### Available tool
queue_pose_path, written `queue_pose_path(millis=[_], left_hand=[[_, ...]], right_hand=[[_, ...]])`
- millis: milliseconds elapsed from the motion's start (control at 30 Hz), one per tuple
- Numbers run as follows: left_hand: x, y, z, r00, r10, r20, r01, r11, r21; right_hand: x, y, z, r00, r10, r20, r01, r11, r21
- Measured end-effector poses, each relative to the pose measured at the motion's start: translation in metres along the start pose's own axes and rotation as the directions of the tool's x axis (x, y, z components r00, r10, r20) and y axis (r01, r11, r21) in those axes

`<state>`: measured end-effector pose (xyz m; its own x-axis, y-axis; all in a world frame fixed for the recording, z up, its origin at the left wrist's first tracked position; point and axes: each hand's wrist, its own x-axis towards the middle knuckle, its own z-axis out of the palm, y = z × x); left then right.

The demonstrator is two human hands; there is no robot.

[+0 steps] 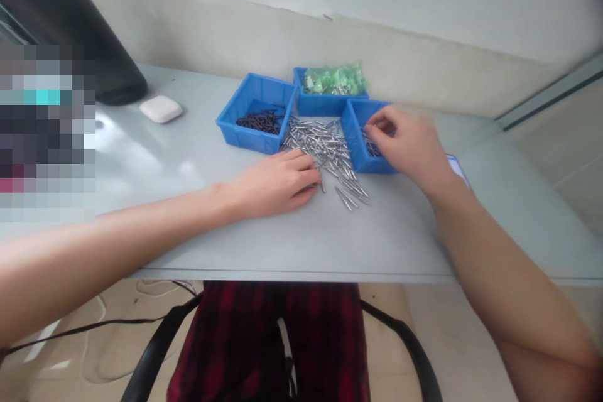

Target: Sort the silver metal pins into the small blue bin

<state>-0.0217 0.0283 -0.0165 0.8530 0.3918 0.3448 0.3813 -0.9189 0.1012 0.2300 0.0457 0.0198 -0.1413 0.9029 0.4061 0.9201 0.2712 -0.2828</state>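
Note:
A heap of thin silver metal pins, which look like blind rivets [325, 144], lies loose on the table between the blue bins. My left hand [287, 182] rests palm down at the heap's near left edge. Its fingers are curled together, with a few pins showing by the fingertips; what lies under them is hidden. Over the right blue bin [377, 164] is my right hand [407, 141], thumb and forefinger brought together in a pinch. Anything between those fingertips is too small to make out. More metal pins [371, 143] lie inside that bin, partly covered by the hand.
The left blue bin [245, 136] holds dark screws [261, 120]. Behind the heap, another blue bin [330, 104] contains green plastic bags [336, 80]. A white earbud case [161, 109] and a dark cylinder [113, 69] stand at left. Right of my wrist, a phone [458, 169] shows partly.

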Motion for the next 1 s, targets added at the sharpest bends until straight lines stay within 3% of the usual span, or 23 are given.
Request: queue_pose_path(millis=[233, 700, 1000], left_hand=[[0.000, 0.001, -0.003, 1.000, -0.009, 0.026, 0.009, 1.000, -0.003], [0.000, 0.000, -0.004, 0.994, 0.090, 0.069, -0.089, 0.996, -0.025], [0.000, 0.000, -0.003, 0.996, 0.068, 0.060, -0.066, 0.997, -0.031]], right_hand=[[-0.003, -0.007, -0.001, 0.998, -0.004, 0.061, 0.004, 1.000, -0.003], [-0.005, -0.011, -0.001, 0.997, -0.060, 0.055, 0.063, 0.996, -0.058], [-0.007, -0.012, -0.001, 0.996, -0.076, 0.040, 0.079, 0.995, -0.059]])
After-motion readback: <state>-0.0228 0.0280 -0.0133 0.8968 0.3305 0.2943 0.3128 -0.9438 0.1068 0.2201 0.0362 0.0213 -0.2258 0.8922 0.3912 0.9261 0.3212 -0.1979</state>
